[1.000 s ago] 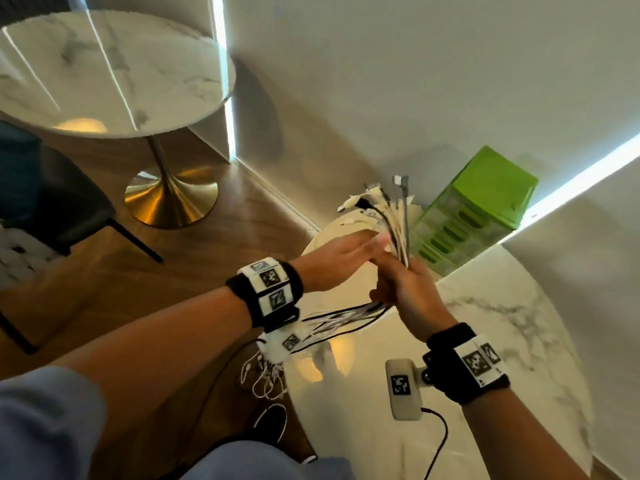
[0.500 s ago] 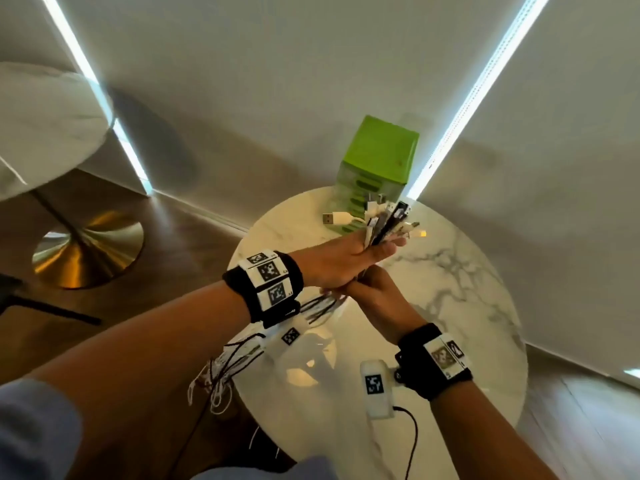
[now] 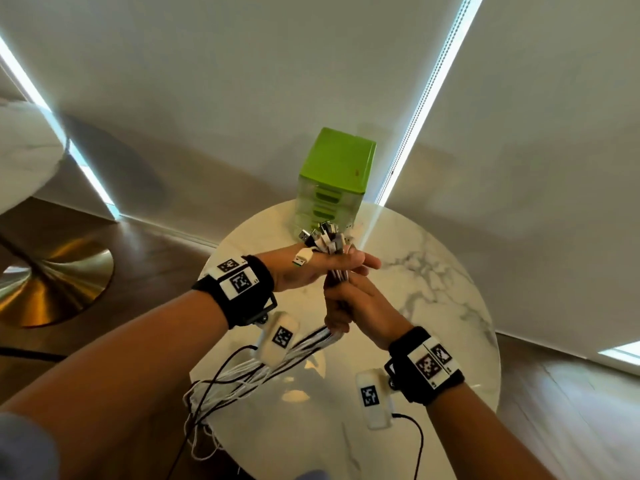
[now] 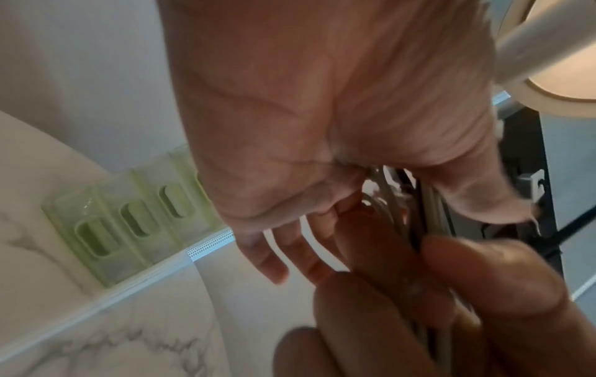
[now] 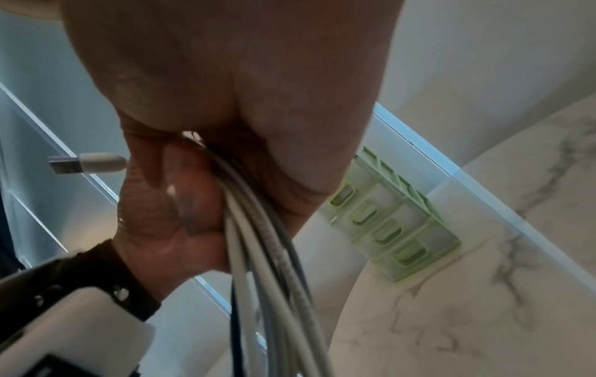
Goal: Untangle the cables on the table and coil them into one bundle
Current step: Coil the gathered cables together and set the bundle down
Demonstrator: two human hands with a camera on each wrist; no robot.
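A bundle of white, grey and black cables [image 3: 304,344] is held upright over the round marble table [image 3: 433,271]. Its plugs [image 3: 325,237] fan out above my left hand [image 3: 329,268], which pinches the bundle just under them; one white USB plug [image 3: 303,257] sticks out to the left. Directly below, my right hand [image 3: 353,306] is curled round the same bundle. The right wrist view shows the cables [image 5: 267,242] running down out of the right hand's [image 5: 225,102] fist. The loose tails [image 3: 207,410] trail over the table's near-left edge.
A green drawer box [image 3: 336,174] stands at the table's far edge by the wall. Another marble table with a gold base [image 3: 52,282] is at the left, on the wooden floor. A black lead [image 3: 415,445] runs from my right wrist camera.
The view has swung right and now centres on the table. Both hands have kept hold of the bundle and carried it over the tabletop; the plugs now stand in front of the green box.
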